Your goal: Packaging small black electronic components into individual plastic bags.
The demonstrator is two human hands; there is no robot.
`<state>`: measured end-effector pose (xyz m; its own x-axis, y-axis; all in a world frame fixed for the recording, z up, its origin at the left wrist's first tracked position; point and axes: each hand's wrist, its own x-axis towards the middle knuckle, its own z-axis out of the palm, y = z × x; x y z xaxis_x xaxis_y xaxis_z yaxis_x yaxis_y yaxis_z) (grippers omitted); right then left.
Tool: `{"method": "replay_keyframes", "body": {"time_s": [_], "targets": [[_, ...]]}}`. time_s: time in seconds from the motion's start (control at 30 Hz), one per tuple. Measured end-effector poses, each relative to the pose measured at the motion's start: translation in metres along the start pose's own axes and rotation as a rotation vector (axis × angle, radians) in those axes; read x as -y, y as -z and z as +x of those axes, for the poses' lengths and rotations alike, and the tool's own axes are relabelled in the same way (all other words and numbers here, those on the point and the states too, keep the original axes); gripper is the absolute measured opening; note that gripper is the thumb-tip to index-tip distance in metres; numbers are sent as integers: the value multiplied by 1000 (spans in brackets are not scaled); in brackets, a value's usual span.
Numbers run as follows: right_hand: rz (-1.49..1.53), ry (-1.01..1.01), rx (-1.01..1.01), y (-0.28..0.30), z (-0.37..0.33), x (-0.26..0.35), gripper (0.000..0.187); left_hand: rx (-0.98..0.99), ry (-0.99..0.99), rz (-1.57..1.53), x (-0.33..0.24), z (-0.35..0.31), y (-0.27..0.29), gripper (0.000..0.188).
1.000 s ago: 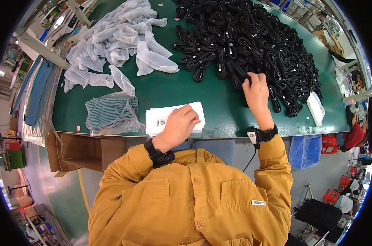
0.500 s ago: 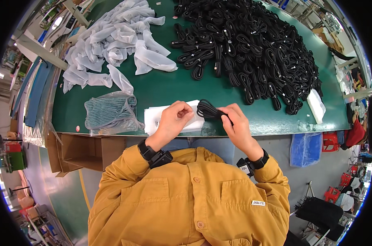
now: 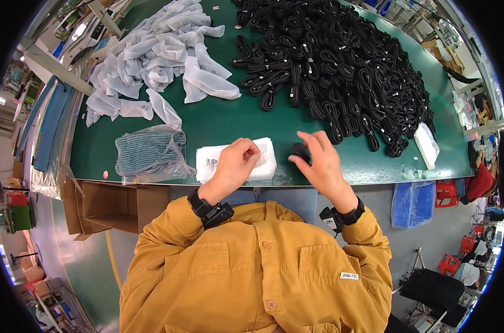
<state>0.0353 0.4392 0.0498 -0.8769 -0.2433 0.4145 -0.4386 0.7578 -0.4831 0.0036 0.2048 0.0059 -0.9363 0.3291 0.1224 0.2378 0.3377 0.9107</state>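
Note:
A stack of flat white plastic bags (image 3: pixel 207 161) with small dark print lies at the near table edge. Over it, my left hand (image 3: pixel 233 165) is closed in a pinch, seemingly on the top bag's edge; a greyish translucent flap shows beside the fingertips. To the right of the stack, my right hand (image 3: pixel 323 167) curls thumb and fingers around a coiled black cable (image 3: pixel 301 150). Most of that coil is hidden behind the fingers. Hand and cable are apart from the bags.
A big heap of coiled black cables (image 3: pixel 341 72) covers the far right of the green table (image 3: pixel 224 122). Filled white bags (image 3: pixel 157 55) are piled far left. A clear bag of grey-blue striped knit gloves (image 3: pixel 149 152) lies left. A white packet (image 3: pixel 427 145) sits at right.
My right hand has turned and shifted slightly right, carrying the coiled cable from the bag stack's edge, so the coil now shows end-on. My left hand stays nearly in place.

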Motion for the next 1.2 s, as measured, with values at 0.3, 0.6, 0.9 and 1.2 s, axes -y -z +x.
{"method": "replay_keyframes", "body": {"time_s": [0.3, 0.6, 0.9, 1.2], "targets": [[-294, 102, -9, -19, -24, -36, 29, -18, 48, -74, 5, 0, 3, 10], [125, 21, -52, -31, -13, -12, 25, -14, 35, -72, 0, 1, 4, 10], [48, 222, 132, -28, -2, -11, 23, 46, -180, -84, -12, 3, 8, 10], [671, -240, 242, -24, 10, -5, 22, 70, -519, 193, -26, 14, 15, 12]]}}
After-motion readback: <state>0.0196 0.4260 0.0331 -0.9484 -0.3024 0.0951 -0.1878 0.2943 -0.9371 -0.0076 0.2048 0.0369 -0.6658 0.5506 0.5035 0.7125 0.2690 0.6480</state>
